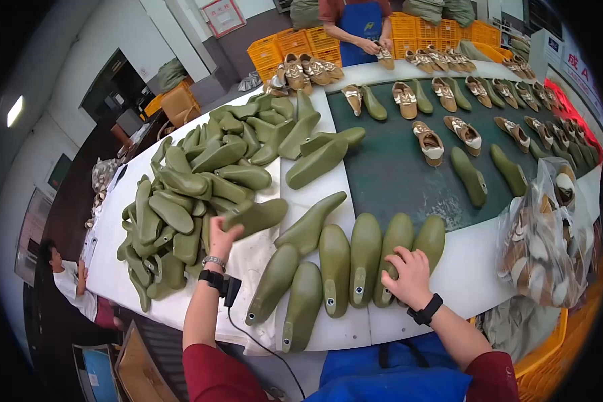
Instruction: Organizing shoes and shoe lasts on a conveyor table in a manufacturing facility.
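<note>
Several olive-green shoe lasts stand side by side along the near table edge, soles facing me. My right hand (409, 275) lies over one shoe last (396, 234) near the right end of this row, fingers curled round it. To its right is another shoe last (430, 238), partly behind my fingers. On the left, my left hand (222, 240) grips the end of a shoe last (258, 216) at the edge of a big heap of lasts (174, 214); some of its fingers are hidden. A single shoe last (309, 224) lies tilted between the heap and the row.
A dark green mat (388, 181) bears brown-and-white shoes (427, 142) and paired lasts. A clear plastic bag (543, 234) of shoes sits at the right edge. Across the table a person in a blue apron (362, 33) handles a shoe. Orange crates (275, 50) stand behind.
</note>
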`<action>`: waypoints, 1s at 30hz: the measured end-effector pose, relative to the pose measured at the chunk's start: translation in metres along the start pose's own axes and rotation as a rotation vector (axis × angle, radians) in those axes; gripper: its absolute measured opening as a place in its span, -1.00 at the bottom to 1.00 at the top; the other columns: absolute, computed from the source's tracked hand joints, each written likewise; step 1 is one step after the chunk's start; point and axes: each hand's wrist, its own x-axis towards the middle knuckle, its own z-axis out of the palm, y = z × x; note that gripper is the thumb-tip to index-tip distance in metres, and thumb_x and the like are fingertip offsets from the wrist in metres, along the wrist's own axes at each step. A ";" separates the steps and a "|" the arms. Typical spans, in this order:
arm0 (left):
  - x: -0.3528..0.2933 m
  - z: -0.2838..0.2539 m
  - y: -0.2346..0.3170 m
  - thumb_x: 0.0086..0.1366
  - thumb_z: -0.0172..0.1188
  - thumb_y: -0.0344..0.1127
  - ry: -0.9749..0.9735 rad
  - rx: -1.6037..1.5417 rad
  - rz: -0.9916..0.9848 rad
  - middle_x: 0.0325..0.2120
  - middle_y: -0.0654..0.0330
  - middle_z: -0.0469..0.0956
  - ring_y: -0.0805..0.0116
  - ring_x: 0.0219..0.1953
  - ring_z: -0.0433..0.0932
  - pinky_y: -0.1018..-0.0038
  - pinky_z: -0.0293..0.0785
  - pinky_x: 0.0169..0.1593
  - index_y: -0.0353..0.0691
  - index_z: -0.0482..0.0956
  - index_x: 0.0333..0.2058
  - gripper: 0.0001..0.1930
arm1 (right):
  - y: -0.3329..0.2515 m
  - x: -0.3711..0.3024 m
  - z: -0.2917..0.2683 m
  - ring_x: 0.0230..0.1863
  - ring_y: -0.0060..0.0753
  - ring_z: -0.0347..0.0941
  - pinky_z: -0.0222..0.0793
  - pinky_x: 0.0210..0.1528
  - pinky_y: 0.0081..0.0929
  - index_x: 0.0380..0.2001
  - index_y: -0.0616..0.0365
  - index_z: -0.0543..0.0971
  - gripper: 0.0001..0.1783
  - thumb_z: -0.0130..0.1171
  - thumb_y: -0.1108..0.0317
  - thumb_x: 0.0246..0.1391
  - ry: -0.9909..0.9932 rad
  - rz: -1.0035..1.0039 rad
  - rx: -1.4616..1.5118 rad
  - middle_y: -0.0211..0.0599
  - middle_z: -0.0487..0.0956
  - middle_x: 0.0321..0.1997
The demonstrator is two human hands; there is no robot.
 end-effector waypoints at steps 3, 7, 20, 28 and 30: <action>-0.004 0.011 -0.024 0.01 0.29 -0.37 -0.560 0.281 -0.127 -0.22 0.16 0.48 0.40 -0.39 0.41 0.45 0.40 -0.25 -0.13 0.26 0.10 -0.36 | -0.002 0.000 0.000 -0.19 -0.21 0.39 0.17 0.10 -0.16 -0.37 0.05 0.59 -0.70 0.23 0.20 -0.26 0.008 -0.013 0.015 -0.24 0.50 -0.14; -0.002 0.027 -0.012 -0.01 0.25 -0.33 -0.571 0.224 -0.139 -0.08 0.04 0.51 0.22 -0.07 0.50 0.39 0.37 0.04 -0.12 0.29 0.16 -0.32 | 0.001 -0.004 0.000 -0.15 -0.19 0.36 0.16 0.09 -0.15 -0.36 0.06 0.57 -0.69 0.23 0.22 -0.28 0.005 0.002 0.018 -0.25 0.48 -0.12; -0.004 -0.028 -0.026 0.07 0.25 -0.08 -0.219 0.893 -0.051 -0.19 -0.23 0.49 -0.08 -0.04 0.46 0.23 0.41 0.03 -0.33 0.35 -0.06 -0.44 | -0.006 0.000 0.002 -0.13 -0.17 0.36 0.16 0.10 -0.15 -0.36 0.04 0.57 -0.70 0.23 0.23 -0.28 -0.031 0.021 0.010 -0.28 0.47 -0.13; 0.002 -0.072 -0.162 0.09 0.25 -0.06 0.066 0.590 -0.476 -0.26 -0.16 0.55 0.06 -0.43 0.61 0.33 0.57 -0.43 -0.49 0.39 -0.13 -0.43 | -0.015 0.002 0.005 -0.16 -0.16 0.34 0.17 0.09 -0.16 -0.37 0.06 0.56 -0.70 0.23 0.26 -0.29 -0.029 -0.015 0.039 -0.29 0.46 -0.14; 0.017 -0.019 -0.114 0.11 0.23 -0.12 0.056 0.293 -0.591 -0.33 -0.09 0.57 0.13 -0.54 0.62 0.39 0.61 -0.52 -0.56 0.39 -0.12 -0.44 | 0.000 0.001 0.006 -0.16 -0.17 0.34 0.17 0.09 -0.16 -0.38 0.06 0.56 -0.71 0.22 0.26 -0.29 -0.017 0.020 -0.041 -0.29 0.46 -0.14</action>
